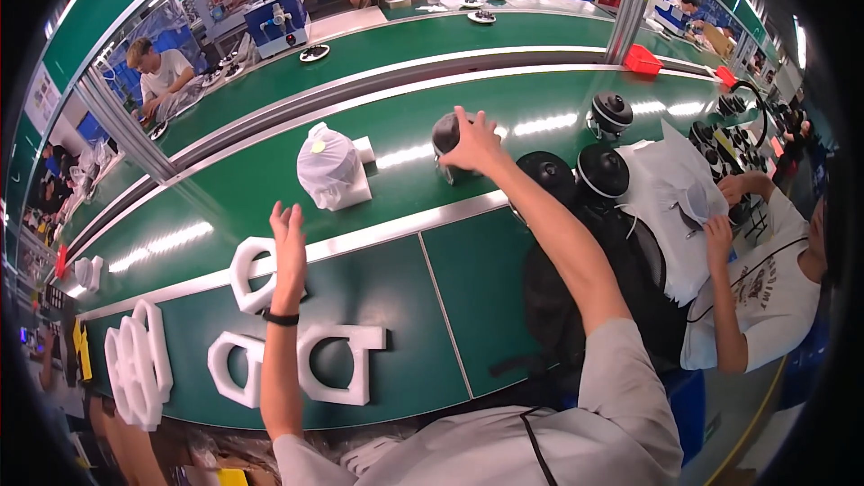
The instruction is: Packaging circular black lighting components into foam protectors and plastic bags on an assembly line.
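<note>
My right hand (474, 146) is at the right side of a dark domed device (445, 133) on the green conveyor, its fingers spread and covering part of it. Whether the palm presses on it is hidden. Nearer to me, my left hand (289, 238) is raised with stretched fingers and holds nothing. It is above a white foam frame (241, 279), which the wrist partly covers. Beyond that hand, a device wrapped in a white bag (327, 166) stands against white foam (356, 193).
More foam frames (342, 331) lie on the near table, several stacked upright (135, 369) at left. Black domed devices (601, 171) stand right of my arm, beside a black bag (576, 306). A co-worker (765, 297) handles a wrapped item there. A metal post (633, 9) rises beyond.
</note>
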`<move>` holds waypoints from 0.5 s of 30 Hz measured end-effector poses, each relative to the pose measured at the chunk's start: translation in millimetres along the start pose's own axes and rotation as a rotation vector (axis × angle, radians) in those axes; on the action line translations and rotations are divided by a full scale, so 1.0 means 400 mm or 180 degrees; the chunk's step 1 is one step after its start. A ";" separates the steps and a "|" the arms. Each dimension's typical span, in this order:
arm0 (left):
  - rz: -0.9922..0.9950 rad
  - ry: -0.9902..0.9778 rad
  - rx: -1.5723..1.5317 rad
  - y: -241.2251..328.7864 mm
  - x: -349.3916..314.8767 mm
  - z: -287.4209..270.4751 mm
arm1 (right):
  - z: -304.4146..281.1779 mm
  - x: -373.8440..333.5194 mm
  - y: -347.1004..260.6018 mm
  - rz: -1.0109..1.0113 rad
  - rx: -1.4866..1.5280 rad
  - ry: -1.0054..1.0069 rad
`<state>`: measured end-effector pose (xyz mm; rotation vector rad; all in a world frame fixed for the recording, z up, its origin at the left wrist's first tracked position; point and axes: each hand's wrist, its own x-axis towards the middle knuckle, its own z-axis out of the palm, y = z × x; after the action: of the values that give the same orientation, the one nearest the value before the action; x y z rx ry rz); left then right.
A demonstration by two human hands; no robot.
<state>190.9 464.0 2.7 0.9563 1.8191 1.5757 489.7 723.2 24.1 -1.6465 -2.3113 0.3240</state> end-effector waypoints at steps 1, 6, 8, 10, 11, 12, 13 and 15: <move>0.0098 -0.0027 0.0006 0.008 -0.037 -0.024 | -0.017 -0.054 -0.003 -0.0245 -0.0014 0.0162; 0.0140 -0.0315 -0.0118 -0.015 -0.203 -0.110 | -0.092 -0.348 0.005 -0.1078 -0.0081 0.0118; 0.0132 -0.0442 -0.0108 -0.004 -0.266 -0.097 | -0.091 -0.405 0.041 -0.1075 -0.0146 0.0034; 0.0113 -0.0625 -0.0160 0.029 -0.343 -0.082 | -0.095 -0.444 0.069 -0.1044 -0.0037 -0.0090; 0.0062 -0.0697 -0.0395 0.018 -0.367 -0.091 | -0.083 -0.459 0.080 -0.1039 -0.0006 -0.0067; 0.0160 -0.0784 -0.0392 0.002 -0.385 -0.097 | -0.071 -0.476 0.089 -0.1046 -0.0052 0.0022; 0.0284 -0.0850 -0.0420 -0.008 -0.392 -0.085 | -0.064 -0.486 0.102 -0.1081 -0.0127 0.0132; 0.0384 -0.0971 -0.0256 0.040 -0.440 -0.009 | -0.048 -0.512 0.141 -0.0891 -0.0259 0.0297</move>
<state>296.0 322.2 10.9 1.2142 1.5026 1.4676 609.5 548.1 2.3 -1.3159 -2.4689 0.0913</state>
